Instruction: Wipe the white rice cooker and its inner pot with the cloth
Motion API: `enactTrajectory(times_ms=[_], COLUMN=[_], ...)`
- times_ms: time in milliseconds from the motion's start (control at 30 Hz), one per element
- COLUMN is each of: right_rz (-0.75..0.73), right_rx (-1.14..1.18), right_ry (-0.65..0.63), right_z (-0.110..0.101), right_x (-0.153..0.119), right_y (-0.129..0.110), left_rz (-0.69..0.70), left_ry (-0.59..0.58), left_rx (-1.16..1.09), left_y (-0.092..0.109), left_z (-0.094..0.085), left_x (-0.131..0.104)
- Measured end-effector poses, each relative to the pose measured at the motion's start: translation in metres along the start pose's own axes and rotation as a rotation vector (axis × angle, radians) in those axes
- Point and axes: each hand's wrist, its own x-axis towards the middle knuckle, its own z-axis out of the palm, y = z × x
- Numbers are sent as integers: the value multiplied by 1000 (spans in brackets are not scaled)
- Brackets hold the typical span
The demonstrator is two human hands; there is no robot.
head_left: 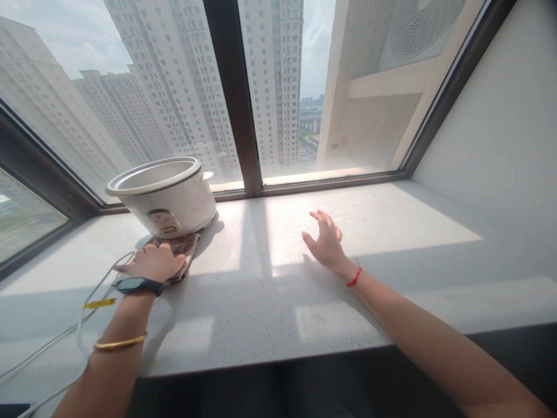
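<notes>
Pale cord, in at least two strands, bearing one yellow tag, runs beside the person's left forearm. The left hand rests palm down on one patterned cloth, which lies under its bent fingers; whether they grip it cannot be told. The right hand, fingers loosely parted and holding nothing, hovers over the sill, well apart from the cloth. Just beyond the left fingers, one white cooker stands upright, its pale inner wall showing, its bottom hidden.
</notes>
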Motion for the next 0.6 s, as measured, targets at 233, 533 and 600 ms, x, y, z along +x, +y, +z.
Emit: enactTrajectory(times_ms=[233, 533, 600], right_rz=[-176, -195, -267], right_rx=[7, 546, 975], right_ry=[-28, -161, -230], right_z=[8, -34, -57], right_x=[-11, -37, -66], right_y=[3, -61, -97], left_rz=[206, 469, 486], left_ry=[-85, -80, -28], left_rx=[113, -94, -120], left_y=[88, 87, 84], left_z=[10, 39, 39], left_x=[-3, -9, -8])
